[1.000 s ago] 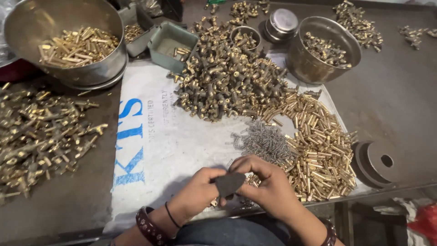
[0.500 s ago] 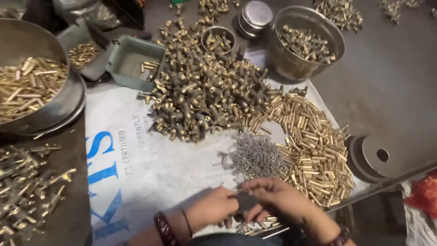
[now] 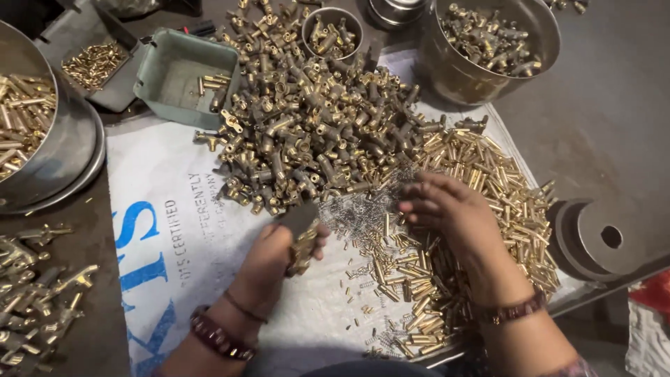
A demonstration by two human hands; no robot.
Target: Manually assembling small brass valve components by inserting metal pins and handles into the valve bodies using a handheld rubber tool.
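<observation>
The left hand [image 3: 276, 255] is curled shut around a small brass part [image 3: 303, 246] with a dark flat top. It holds the part up just over the white sack [image 3: 181, 230] that is spread on the dark surface [image 3: 607, 132]. The sack has big blue letters on it.

The right hand [image 3: 453, 216] is down on the pile of little brass tubes [image 3: 488, 209]. Its fingers [image 3: 419, 207] are bent and close together, with the tips at the edge of the pile, next to a heap of tiny silver springs [image 3: 363, 209]. I cannot tell if the tips pinch a tube or a spring — they hide it. Both wrists have dark bead bracelets.

Between the two hands lie loose tubes and a few springs, all on the sack. Behind the hands is a big heap of brass fittings [image 3: 314, 126], the biggest pile here. A small round cup [image 3: 333, 31] with a few fittings in it sits at the back of that heap.

A green square tray [image 3: 183, 73] is to the left of the heap, with only a few bits inside. A round steel bowl [image 3: 488, 49] full of dark brass parts is at the back right. Another steel bowl [image 3: 42, 139] with long brass pieces is at the far left — only part of it shows. More brass parts [image 3: 35, 293] lie on the surface at the lower left. A dark metal ring [image 3: 600, 237] with a hole sits at the right edge.
</observation>
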